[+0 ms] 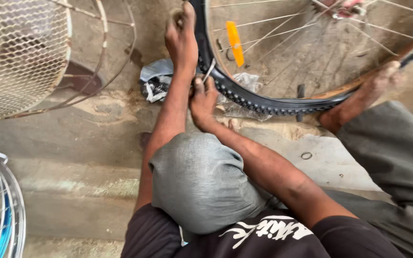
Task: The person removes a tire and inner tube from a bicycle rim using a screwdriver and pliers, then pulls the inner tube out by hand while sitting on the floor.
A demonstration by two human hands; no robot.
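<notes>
Prying tyre bead off the rim, by the look of it. Head view: right hand [202, 101] closed around a thin metal lever [209, 70] wedged at the knobby black tyre [244, 98]; left hand [181, 36] clamps the tyre higher up. Bicycle wheel [307, 48] stands on concrete, braced by a bare foot [359, 98]. Next move likely needs steady leverage along the rim. Orange reflector [234, 43] and spokes sit close; crumpled plastic bags [156, 81] lie behind, wire basket [22, 52] well left.

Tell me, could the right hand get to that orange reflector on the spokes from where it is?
Probably yes. The right hand sits at the tyre, just below the orange reflector. Only open spokes lie between, though it holds a thin metal tool.
</notes>
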